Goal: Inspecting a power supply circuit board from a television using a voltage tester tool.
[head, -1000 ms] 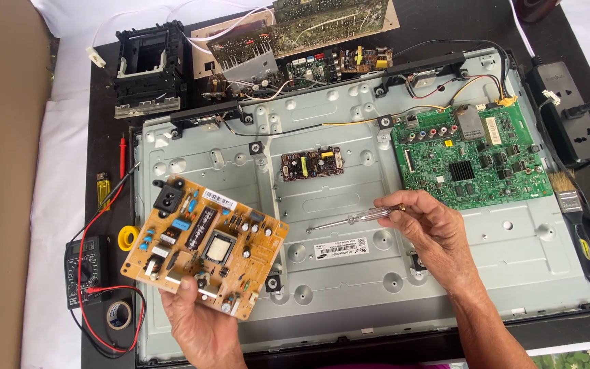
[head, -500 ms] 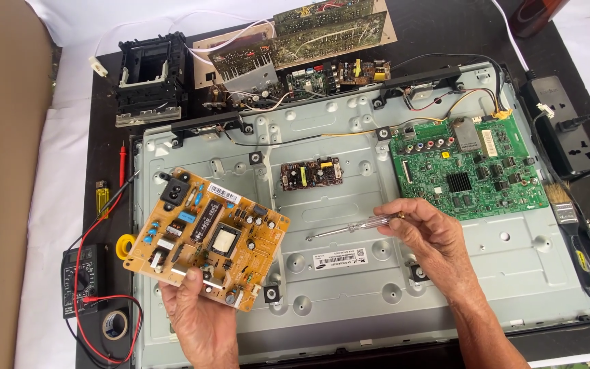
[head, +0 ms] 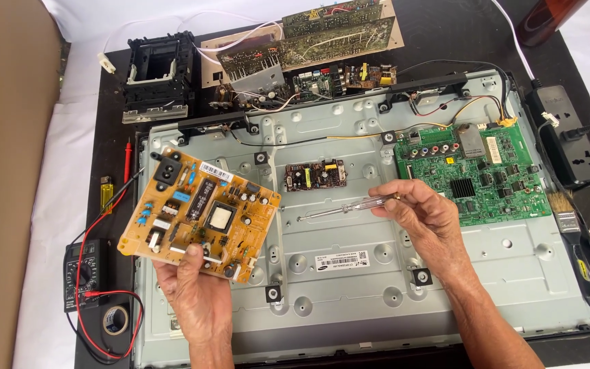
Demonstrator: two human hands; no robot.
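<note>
Two hands busy: left hand [head: 196, 294] fingers pinch tan power supply board [head: 199, 213] edge; right hand [head: 426, 219] fingers grip clear-handled screwdriver [head: 349, 207] over metal TV chassis [head: 377, 294].

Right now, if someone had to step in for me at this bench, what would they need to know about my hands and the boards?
Left hand: holds the yellow circuit board by its near edge, lifted and tilted over the left side of the grey metal back panel.
Right hand: holds a clear-handled screwdriver, tip pointing left toward the yellow board, above the panel.
Still on the panel: a small board at centre and a green board at right, wires attached.
Done: yellow board is off the panel.
Left: whether the other boards are loose cannot be told.
Meter with red leads sits at left.
</note>
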